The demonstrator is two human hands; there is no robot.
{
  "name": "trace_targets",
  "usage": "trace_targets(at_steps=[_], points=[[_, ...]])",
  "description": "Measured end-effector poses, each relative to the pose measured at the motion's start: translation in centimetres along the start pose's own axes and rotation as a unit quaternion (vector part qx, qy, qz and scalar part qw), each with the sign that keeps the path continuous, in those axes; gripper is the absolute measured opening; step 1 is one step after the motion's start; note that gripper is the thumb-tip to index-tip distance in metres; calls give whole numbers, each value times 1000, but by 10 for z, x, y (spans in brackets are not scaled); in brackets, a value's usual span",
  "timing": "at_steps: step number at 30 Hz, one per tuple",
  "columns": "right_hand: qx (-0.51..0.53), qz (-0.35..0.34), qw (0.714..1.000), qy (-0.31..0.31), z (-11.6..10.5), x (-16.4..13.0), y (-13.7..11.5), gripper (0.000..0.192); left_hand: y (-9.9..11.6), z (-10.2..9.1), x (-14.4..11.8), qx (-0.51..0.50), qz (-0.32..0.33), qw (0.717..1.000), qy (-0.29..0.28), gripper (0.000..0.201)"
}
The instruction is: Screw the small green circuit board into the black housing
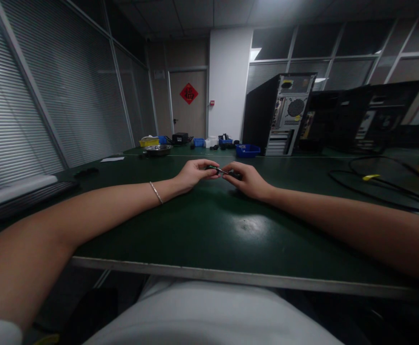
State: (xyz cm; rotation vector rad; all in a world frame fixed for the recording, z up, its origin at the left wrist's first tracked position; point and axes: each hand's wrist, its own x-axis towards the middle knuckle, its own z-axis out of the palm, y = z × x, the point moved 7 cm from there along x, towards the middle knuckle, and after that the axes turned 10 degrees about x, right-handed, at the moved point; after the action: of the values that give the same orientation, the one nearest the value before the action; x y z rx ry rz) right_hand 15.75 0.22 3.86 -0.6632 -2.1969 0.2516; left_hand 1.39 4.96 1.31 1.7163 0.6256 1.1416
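Note:
Above the middle of the green table, my left hand (191,175) pinches a small dark part with a bit of green on it (213,167) between thumb and fingers. My right hand (249,180) is closed on a small screwdriver (235,175) with a dark handle. Its thin metal shaft points left and its tip meets or nearly meets the small part; the exact contact is too small to tell. The fingers hide much of both things. Both hands are close together, with a bracelet on my left wrist.
Along the table's (166,235) far side stand a blue bin (248,151), a metal bowl (158,150), a yellow tray (148,142) and a black box (180,138). A computer tower (285,115) rises at back right. Black cables (353,178) lie right; a keyboard (33,199) lies left.

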Motion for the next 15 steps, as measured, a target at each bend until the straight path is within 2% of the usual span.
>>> trace_targets(at_steps=[8, 15], points=[[30, 10, 1000, 1, 1, 0, 1, 19, 1, 3, -1, -28, -20, 999, -1, 27], [27, 25, 999, -1, 0, 0, 0, 19, 2, 2, -1, -13, -2, 1000, 0, 28]])
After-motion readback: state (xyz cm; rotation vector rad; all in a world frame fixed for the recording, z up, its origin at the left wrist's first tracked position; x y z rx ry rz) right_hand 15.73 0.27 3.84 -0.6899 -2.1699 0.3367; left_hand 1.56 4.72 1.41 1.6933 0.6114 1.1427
